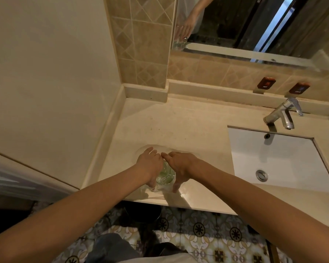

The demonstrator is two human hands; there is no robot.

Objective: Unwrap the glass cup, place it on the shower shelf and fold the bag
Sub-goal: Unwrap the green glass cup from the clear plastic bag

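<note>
A clear glass cup [164, 176] with a greenish tint stands on the beige counter [179, 126] near its front edge, wrapped in a transparent plastic bag [150, 149] that spreads on the counter behind it. My left hand [150, 166] is against the cup's left side, thumb down at its base. My right hand [180, 166] is against the right side, fingers pinching the bag at the top where the two hands meet. The hands hide most of the cup.
A white rectangular sink [277, 160] with a chrome faucet [282, 114] lies to the right. A mirror [254, 25] and tiled wall rise behind the counter, a plain wall to the left. A patterned tile floor [207, 238] lies below the counter's edge.
</note>
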